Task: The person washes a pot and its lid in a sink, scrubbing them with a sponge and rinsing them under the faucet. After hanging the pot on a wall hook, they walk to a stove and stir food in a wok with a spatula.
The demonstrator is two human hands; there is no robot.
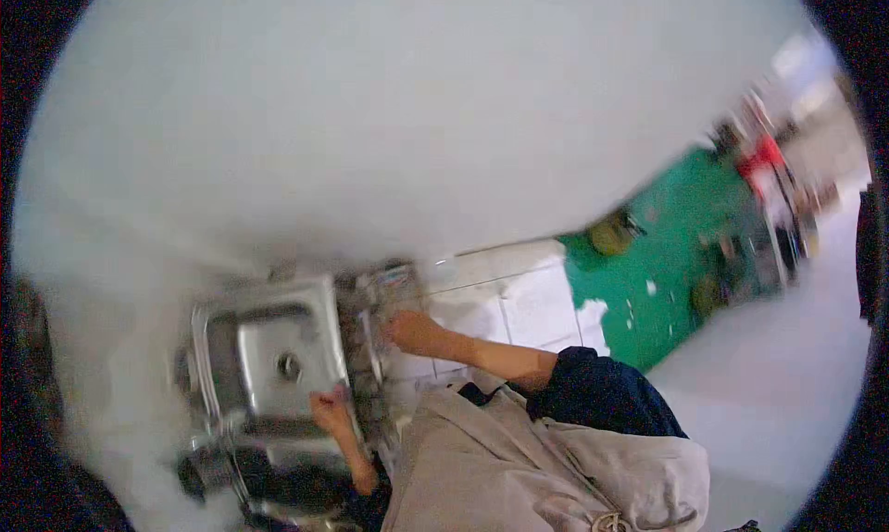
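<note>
While the left hand (329, 412) was nearer, right at the stainless-steel sink (264, 342)'s edge with the drain (289, 366) up-left of its fingers, the right hand (409, 334) sat by blurry clutter (390, 279); couldn't tell how open either was or whether they held anything.

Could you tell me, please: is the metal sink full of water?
The metal sink appears not full: its dark drain shows inside. Whether a little water lies there, I cannot tell; the picture is blurred.
</note>
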